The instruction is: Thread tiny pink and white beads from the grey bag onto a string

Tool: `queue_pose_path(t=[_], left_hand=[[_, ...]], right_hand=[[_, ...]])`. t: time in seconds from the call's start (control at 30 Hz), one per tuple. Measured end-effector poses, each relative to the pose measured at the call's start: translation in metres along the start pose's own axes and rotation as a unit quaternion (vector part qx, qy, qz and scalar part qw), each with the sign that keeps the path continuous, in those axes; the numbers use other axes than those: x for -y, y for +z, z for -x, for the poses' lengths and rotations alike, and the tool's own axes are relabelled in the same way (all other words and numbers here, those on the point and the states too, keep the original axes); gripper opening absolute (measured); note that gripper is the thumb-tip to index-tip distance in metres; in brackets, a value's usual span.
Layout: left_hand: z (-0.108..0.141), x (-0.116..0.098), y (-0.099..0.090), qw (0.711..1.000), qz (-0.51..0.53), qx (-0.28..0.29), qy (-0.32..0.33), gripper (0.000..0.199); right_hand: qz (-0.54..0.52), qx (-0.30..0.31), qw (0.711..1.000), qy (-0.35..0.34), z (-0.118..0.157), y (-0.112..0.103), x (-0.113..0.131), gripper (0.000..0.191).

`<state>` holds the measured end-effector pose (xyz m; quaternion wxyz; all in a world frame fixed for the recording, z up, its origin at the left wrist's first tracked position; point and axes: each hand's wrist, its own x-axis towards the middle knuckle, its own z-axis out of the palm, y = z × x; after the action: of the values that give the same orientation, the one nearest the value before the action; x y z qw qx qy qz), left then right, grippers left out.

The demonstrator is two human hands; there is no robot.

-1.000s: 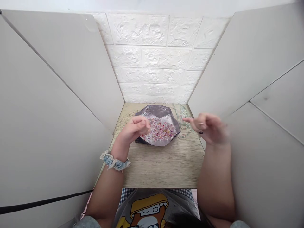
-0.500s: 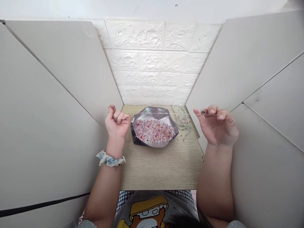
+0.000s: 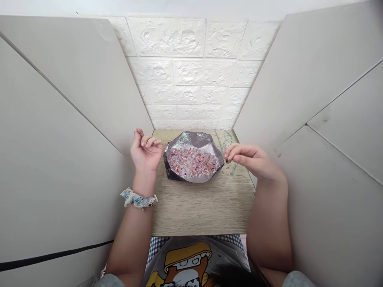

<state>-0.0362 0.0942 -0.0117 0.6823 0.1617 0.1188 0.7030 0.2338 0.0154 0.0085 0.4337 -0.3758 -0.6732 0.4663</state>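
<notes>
A shiny purple dish [image 3: 191, 139] full of small pink, white and red beads [image 3: 193, 162] sits at the back of the wooden table [image 3: 203, 207]. My left hand [image 3: 146, 151] hovers left of the dish, fingers curled, pinching one end of a thin clear thread. My right hand [image 3: 251, 159] is at the dish's right rim, thumb and forefinger pinching a thin needle or thread end that points at the beads. The thread between my hands is barely visible.
Several strands of pale green strung beads [image 3: 228, 140] lie right of the dish near the back wall. Grey partition panels close in both sides. A white brick-pattern wall stands behind. A black cable [image 3: 54, 255] crosses the lower left panel.
My right hand has dropped and moved left from beside the right panel to the dish's rim. The taut thread above the dish has gone slack. My left hand stays left of the dish.
</notes>
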Motion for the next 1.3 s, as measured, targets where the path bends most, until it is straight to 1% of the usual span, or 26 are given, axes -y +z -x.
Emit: queue_pose_path(t=[0.07,0.13,0.2,0.23,0.3,0.37,0.4,0.43,0.47,0.53,0.6,0.63,0.67,0.7,0.77,0.83,0.87,0.9,0.97,1.03,1.1,1.17,1.23,1.3], left_hand=[[0.0,0.0,0.001,1.0,0.001,0.005,-0.005,0.028],[0.001,0.0,0.001,1.0,0.003,0.009,-0.01,0.029],[0.001,0.0,0.002,1.0,0.002,0.008,-0.012,0.029],[0.001,0.0,0.002,1.0,0.0,0.007,-0.012,0.029],[0.002,0.0,0.003,1.0,-0.005,0.002,-0.009,0.028],[0.002,0.0,0.004,1.0,-0.009,-0.002,-0.005,0.027],[0.003,0.0,0.005,1.0,-0.013,-0.004,-0.003,0.026],[0.003,0.001,0.006,1.0,-0.023,-0.01,0.0,0.025],[0.004,0.002,0.007,0.999,-0.043,-0.018,0.006,0.023],[0.006,0.007,0.009,0.991,-0.12,-0.034,0.043,0.017],[0.009,0.013,0.011,0.967,-0.231,-0.029,0.105,0.015],[0.011,0.017,0.011,0.949,-0.286,-0.014,0.128,0.017],[0.013,0.021,0.012,0.932,-0.336,0.01,0.133,0.019],[0.016,0.024,0.012,0.915,-0.382,0.041,0.12,0.021],[0.022,0.031,0.012,0.879,-0.46,0.116,0.052,0.025],[0.028,0.035,0.013,0.838,-0.514,0.183,-0.028,0.027],[0.03,0.036,0.014,0.818,-0.534,0.208,-0.06,0.027],[0.033,0.037,0.016,0.8,-0.55,0.227,-0.082,0.027],[0.035,0.038,0.02,0.769,-0.579,0.253,-0.097,0.026],[0.037,0.038,0.023,0.744,-0.605,0.27,-0.087,0.024],[0.036,0.037,0.025,0.725,-0.621,0.288,-0.072,0.023],[0.035,0.037,0.024,0.713,-0.626,0.312,-0.055,0.022],[0.034,0.037,0.023,0.708,-0.619,0.337,-0.046,0.021],[0.033,0.037,0.022,0.708,-0.614,0.342,-0.065,0.023]], right_hand=[[0.026,0.055,0.997,0.038,0.0,0.002,0.003,0.013],[0.019,0.08,0.995,0.055,0.0,0.003,0.004,0.013],[-0.019,0.101,0.994,0.039,0.0,0.002,0.003,0.011],[-0.044,0.122,0.991,0.022,0.001,0.0,0.002,0.01],[-0.084,0.19,0.978,-0.016,0.003,-0.004,0.0,0.012],[-0.094,0.253,0.962,-0.034,0.005,-0.007,-0.001,0.018],[-0.088,0.267,0.959,-0.031,0.006,-0.008,0.0,0.023],[-0.077,0.27,0.96,-0.02,0.006,-0.008,0.001,0.029],[-0.065,0.259,0.964,-0.003,0.006,-0.007,0.002,0.034],[-0.035,0.204,0.977,0.039,0.004,-0.004,0.004,0.043],[0.008,0.121,0.989,0.084,0.0,0.003,0.004,0.047],[0.036,0.072,0.991,0.104,-0.003,0.006,0.004,0.048],[0.066,0.026,0.99,0.119,-0.006,0.009,0.002,0.048],[0.098,-0.016,0.987,0.128,-0.009,0.012,0.001,0.046],[0.152,-0.086,0.977,0.124,-0.014,0.017,-0.003,0.042],[0.187,-0.133,0.968,0.106,-0.017,0.02,-0.006,0.038],[0.194,-0.149,0.964,0.099,-0.018,0.021,-0.007,0.037],[0.195,-0.161,0.963,0.095,-0.018,0.021,-0.007,0.036],[0.185,-0.176,0.962,0.095,-0.017,0.021,-0.007,0.036],[0.175,-0.181,0.963,0.099,-0.016,0.021,-0.006,0.035],[0.175,-0.177,0.963,0.099,-0.015,0.021,-0.005,0.034],[0.174,-0.155,0.968,0.095,-0.015,0.023,-0.003,0.034],[0.161,-0.111,0.977,0.086,-0.016,0.026,-0.002,0.037],[0.141,-0.059,0.985,0.075,-0.016,0.029,-0.001,0.041]])
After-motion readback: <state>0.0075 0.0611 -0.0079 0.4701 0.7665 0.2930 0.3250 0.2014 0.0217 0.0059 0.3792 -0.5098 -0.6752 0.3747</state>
